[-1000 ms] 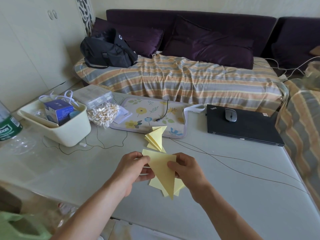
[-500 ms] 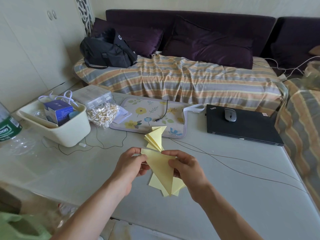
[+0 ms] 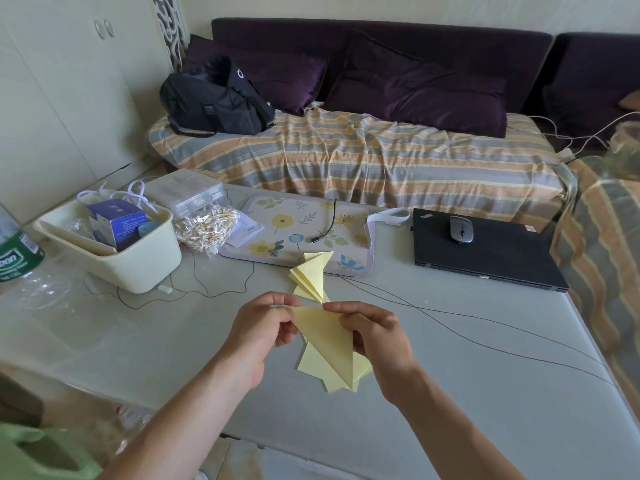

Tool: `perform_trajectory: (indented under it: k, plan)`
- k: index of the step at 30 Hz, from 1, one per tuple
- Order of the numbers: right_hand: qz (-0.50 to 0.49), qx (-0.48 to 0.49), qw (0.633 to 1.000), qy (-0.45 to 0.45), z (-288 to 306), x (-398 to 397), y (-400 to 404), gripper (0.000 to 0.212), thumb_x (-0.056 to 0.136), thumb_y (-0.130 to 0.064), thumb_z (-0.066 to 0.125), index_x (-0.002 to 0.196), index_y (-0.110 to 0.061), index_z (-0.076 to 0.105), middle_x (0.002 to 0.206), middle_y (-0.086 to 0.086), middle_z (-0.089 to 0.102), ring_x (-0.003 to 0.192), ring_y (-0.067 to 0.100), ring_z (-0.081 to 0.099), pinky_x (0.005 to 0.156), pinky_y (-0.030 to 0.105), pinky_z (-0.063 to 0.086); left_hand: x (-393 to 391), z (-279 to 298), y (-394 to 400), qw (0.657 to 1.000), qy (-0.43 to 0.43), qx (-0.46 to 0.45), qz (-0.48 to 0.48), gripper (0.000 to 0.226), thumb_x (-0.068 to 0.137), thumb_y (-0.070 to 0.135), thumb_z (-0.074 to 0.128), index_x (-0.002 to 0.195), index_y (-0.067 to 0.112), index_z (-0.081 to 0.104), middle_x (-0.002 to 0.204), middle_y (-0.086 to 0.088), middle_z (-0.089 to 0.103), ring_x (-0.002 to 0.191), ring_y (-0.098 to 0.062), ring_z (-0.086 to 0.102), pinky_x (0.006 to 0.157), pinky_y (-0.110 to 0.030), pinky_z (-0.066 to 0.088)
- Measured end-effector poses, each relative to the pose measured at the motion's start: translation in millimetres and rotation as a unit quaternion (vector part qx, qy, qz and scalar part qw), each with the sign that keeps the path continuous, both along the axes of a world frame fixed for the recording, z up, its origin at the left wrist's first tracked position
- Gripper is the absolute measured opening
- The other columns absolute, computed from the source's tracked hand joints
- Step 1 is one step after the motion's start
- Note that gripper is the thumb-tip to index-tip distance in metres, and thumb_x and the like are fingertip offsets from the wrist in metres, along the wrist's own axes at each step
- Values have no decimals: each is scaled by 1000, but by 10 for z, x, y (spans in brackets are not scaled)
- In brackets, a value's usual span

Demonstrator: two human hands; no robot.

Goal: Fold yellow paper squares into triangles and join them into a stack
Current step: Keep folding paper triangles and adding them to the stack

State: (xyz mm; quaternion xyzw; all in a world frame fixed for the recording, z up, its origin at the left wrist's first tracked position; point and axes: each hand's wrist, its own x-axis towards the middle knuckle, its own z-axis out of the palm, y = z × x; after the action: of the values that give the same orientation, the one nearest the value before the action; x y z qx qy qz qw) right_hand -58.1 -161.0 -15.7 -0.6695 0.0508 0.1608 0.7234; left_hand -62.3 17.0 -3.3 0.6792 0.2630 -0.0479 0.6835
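Two hands (image 3: 263,327), one laptop (image 3: 485,251), one mouse (image 3: 460,229)

Probably a home living room: purple sofa (image 3: 381,64) with striped cover (image 3: 346,157), cluttered table (image 3: 450,393).

- A pale grey-green table (image 3: 485,393) fills the lower half of the view.
- At 12 o'clock, a dark purple sofa (image 3: 381,43) runs along a cream wall (image 3: 346,6), with purple cushions (image 3: 415,95) and a striped orange-grey cover (image 3: 363,157) over the seat.
- At 10 o'clock stands a cream cupboard (image 3: 62,91) with two ring handles (image 3: 104,28).
- At 3 o'clock, a second seat (image 3: 606,254) carries the same striped cloth.
- Soft daylight, no hard shadows.
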Motion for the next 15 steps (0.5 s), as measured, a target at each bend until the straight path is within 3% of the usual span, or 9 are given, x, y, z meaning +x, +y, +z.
perform_trajectory:
  k: [5, 8, 12, 15]
  plan:
    - [-13, -33, 999, -25, 3, -3, 11, 44, 97, 0, 49, 89, -26, 84, 97, 5, 76, 82, 17, 61, 73, 27, 53, 8, -2, -16, 998, 18, -65, 13, 19, 94, -3, 53, 99, 4, 70, 80, -12, 68, 65, -20, 61, 60, -26, 54]
    - [-14, -53, 998, -39, -2, -7, 15, 47, 96, 1, 48, 87, -28, 84, 97, 1, 77, 82, 17, 62, 73, 27, 52, -5, 37, -38, 993, 30, -110, 1, 13, 98, 14, 59, 96, 4, 69, 83, -13, 66, 68, -22, 59, 63, -29, 55]
    - [-5, -69, 996, -58, 10, -23, 11, 45, 96, -1, 49, 88, -29, 84, 95, -5, 78, 78, 11, 64, 71, 21, 51, -13, 11, -44, 993, 53, -103, -38, 31, 92, 38, 73, 92, 8, 71, 79, -8, 70, 70, -20, 63, 72, -31, 58]
    - [8, -81, 994, -73, 18, -29, 8, 44, 97, 0, 50, 89, -27, 83, 91, -8, 78, 73, 5, 63, 67, 15, 50, -7, -45, -33, 995, 48, -88, -28, 28, 89, 29, 77, 98, 2, 74, 84, -9, 72, 71, -19, 65, 67, -27, 58]
